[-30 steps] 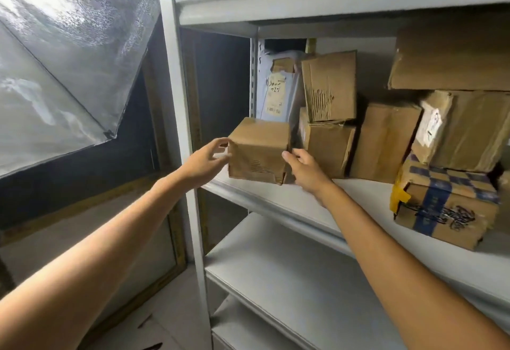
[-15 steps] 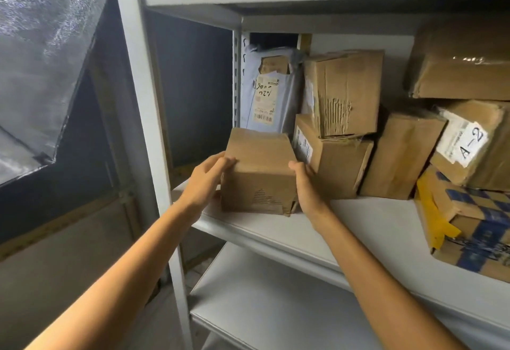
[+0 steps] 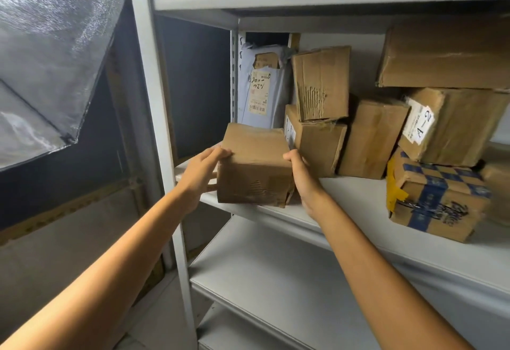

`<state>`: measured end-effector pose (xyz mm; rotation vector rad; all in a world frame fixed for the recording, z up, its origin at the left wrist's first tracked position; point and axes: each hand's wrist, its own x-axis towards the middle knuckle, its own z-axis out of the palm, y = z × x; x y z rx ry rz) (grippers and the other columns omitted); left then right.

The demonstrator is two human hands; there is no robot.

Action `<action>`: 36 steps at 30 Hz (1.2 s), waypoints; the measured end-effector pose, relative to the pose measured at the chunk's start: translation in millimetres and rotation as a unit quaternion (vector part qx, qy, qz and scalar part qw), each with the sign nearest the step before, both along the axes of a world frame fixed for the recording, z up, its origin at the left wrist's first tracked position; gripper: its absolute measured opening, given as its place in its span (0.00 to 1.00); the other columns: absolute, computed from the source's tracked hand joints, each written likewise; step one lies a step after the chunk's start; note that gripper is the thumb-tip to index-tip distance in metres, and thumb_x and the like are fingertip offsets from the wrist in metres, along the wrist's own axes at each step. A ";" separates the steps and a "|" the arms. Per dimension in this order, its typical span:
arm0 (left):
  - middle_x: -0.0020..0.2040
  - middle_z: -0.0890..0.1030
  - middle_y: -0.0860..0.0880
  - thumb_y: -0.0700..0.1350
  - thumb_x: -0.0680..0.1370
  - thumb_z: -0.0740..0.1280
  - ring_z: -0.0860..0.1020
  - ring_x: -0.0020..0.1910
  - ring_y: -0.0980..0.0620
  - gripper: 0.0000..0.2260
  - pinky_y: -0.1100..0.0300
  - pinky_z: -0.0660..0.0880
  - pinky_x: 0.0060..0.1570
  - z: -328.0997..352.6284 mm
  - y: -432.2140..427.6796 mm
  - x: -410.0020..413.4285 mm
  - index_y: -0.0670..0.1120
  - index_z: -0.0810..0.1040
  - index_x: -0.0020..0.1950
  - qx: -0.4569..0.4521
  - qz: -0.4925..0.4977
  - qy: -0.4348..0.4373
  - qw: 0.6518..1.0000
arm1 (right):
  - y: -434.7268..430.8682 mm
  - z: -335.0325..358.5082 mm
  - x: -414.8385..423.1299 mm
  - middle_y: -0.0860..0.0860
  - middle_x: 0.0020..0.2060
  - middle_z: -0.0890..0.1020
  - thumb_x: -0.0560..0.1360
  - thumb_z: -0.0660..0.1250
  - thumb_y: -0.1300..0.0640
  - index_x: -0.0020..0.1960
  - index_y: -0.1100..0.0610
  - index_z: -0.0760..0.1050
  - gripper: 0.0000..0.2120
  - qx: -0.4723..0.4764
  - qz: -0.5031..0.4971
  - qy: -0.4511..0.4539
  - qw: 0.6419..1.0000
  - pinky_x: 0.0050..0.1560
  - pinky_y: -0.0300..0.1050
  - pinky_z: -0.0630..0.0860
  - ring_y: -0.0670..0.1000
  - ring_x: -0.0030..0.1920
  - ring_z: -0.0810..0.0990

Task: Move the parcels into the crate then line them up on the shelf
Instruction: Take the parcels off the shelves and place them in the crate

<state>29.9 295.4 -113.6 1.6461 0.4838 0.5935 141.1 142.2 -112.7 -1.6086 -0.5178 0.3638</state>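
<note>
A crinkled silver reflective sheet point(image 3: 49, 46) hangs above and left of the left hand point(image 3: 201, 175), before a dark wall panel point(image 3: 55, 184).

Person's arms & hands: bare skin all the way, L & R.

L forearm point(image 3: 110, 261) & R forearm point(image 3: 386, 272) both bare from frame edge to wrist, slim, smooth, tapering twd the wrists, w/ soft shading along the undersides. L hand point(image 3: 202, 173) bare, seen from the back, knuckles & finger backs showing. R hand point(image 3: 302, 181) bare too, back & thumb side in view. Both wrists bare. Nails too small to make out. Upper arms, shoulders & rest of body lie outside the frame, so clothing can't be told.
</note>
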 end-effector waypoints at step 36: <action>0.64 0.73 0.40 0.47 0.64 0.76 0.76 0.59 0.40 0.34 0.43 0.79 0.50 -27.6 -127.5 -76.7 0.53 0.67 0.67 -0.195 -0.127 0.038 0.972 | -155.0 -1.7 -56.3 0.53 0.69 0.71 0.71 0.74 0.49 0.75 0.54 0.61 0.38 -0.066 0.074 -0.047 0.994 0.56 0.43 0.73 0.51 0.60 0.73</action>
